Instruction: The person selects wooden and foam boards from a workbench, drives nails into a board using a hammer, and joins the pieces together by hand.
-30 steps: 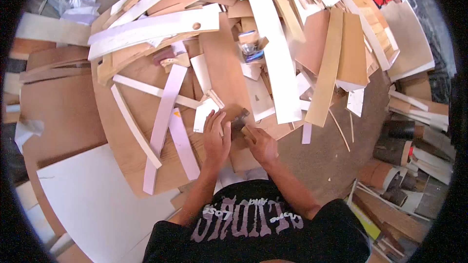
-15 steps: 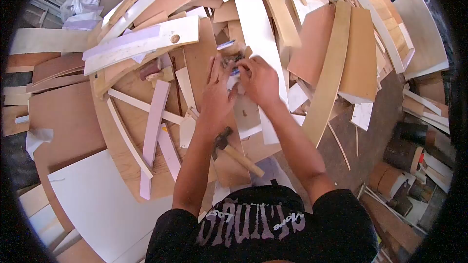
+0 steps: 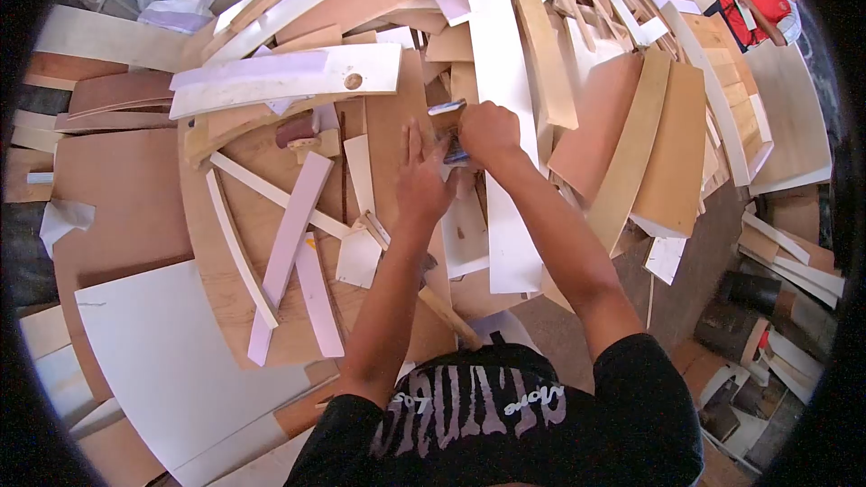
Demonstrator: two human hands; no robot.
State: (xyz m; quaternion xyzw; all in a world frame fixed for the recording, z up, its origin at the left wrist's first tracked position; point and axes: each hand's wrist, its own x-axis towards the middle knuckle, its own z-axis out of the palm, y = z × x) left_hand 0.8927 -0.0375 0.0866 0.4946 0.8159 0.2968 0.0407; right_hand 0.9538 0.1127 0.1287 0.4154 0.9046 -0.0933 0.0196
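Near to far: a hammer [image 3: 451,317], wooden hdl. toward the black T-shirt [image 3: 505,415], head partly hidden by the L forearm [image 3: 388,311]; likely stiff and head-heavy, best gripped low on the hdl. Beyond, L hand [image 3: 424,179], fingers extended, slightly apart, over a brown plank [image 3: 388,99] and next to a clear plastic packet [image 3: 456,156] w/ blue marks. R hand [image 3: 489,133], fingers curled at the packet's other side; can't tell if anything is pinched. The packet, betw. both hands, is prob. light, limp, slick; best held by its rim, since any loose contents (not discernible) could spill. Farther: long white board [image 3: 501,45], prob. stiff.
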